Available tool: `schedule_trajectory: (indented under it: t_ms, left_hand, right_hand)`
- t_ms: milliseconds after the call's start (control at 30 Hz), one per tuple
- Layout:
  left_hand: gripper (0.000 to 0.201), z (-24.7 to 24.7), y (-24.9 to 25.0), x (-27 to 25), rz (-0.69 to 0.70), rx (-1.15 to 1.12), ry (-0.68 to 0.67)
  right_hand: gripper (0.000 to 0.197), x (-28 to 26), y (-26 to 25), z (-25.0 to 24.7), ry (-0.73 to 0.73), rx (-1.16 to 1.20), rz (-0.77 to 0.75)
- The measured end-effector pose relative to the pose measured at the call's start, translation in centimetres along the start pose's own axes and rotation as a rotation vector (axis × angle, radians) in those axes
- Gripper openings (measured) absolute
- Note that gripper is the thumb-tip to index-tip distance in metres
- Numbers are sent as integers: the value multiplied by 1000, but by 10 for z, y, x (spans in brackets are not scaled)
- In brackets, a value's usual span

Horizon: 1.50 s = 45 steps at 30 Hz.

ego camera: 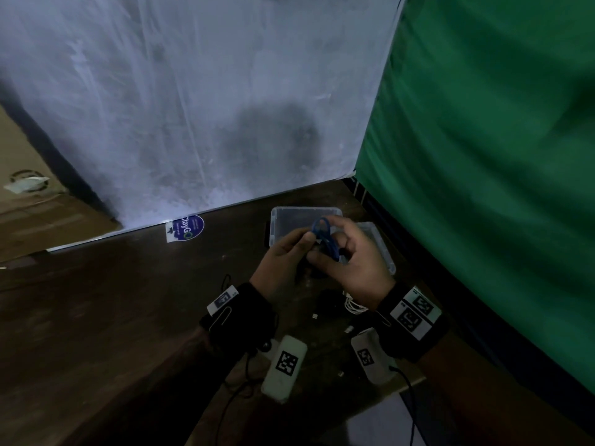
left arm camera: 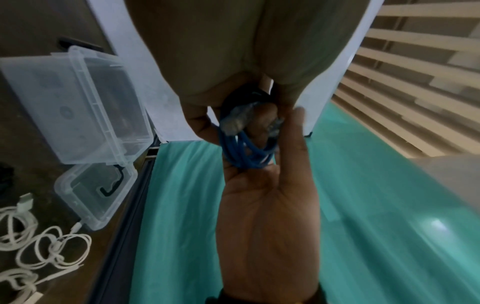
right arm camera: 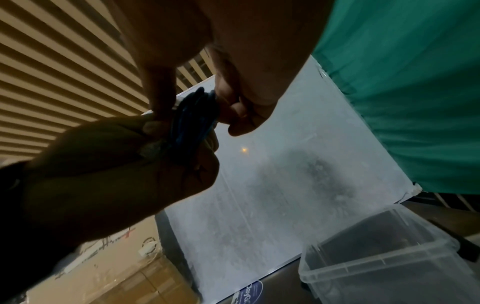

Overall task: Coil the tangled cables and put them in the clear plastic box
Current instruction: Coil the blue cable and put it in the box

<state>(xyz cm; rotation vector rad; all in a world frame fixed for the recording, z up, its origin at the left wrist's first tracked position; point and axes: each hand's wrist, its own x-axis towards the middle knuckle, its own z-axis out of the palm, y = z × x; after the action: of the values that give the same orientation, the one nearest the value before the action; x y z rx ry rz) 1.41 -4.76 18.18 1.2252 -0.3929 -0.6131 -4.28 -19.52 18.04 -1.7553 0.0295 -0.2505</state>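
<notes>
Holding a small blue cable (ego camera: 325,238) coiled into tight loops, both hands meet above the near edge of the clear plastic box (ego camera: 283,220), which sits open on the dark wooden table (ego camera: 112,300). The left hand (ego camera: 283,252) pinches one side of the bundle with curled fingers; the right hand (ego camera: 357,262) grips the other side, thumb and fingers closed round the loops. In the left wrist view a clear-shelled plug (left arm camera: 235,119) sticks out of the coil beside the fingers. A tangle of white cables (left arm camera: 39,242) lies on the table near the box's lid (left arm camera: 96,193), not yet coiled.

The main risk, as I judge it, is the springy coil bursting open if either pinch loosens before it sits inside the box. The loose plug end could also catch the box rim and pull a loop free.
</notes>
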Motion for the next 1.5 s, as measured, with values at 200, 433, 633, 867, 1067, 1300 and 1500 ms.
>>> schedule_trajectory:
  t_ms: [200, 433, 633, 867, 1067, 1300, 1500]
  left_hand:
    - [29, 9, -9, -4, 46, 37, 44]
    - [48, 6, -9, -8, 61, 173, 42]
    - [29, -4, 1, -5, 80, 342, 24]
    - [29, -15, 5, 3, 63, 367, -56]
    - [31, -17, 5, 5, 96, 379, -47]
    - [33, -16, 16, 3, 95, 447, -173]
    - [25, -14, 9, 10, 146, 497, -66]
  right_hand:
    - [25, -1, -8, 7, 110, -44, -36]
    - [17, 2, -8, 4, 83, -49, 53]
    - [14, 9, -14, -11, 8, -118, -60]
    - [3, 11, -14, -17, 10, -167, -98]
    - [17, 17, -16, -26, -98, -99, -21]
    - [17, 22, -23, -31, -172, -145, -69]
    - [12, 22, -17, -15, 107, -343, -327]
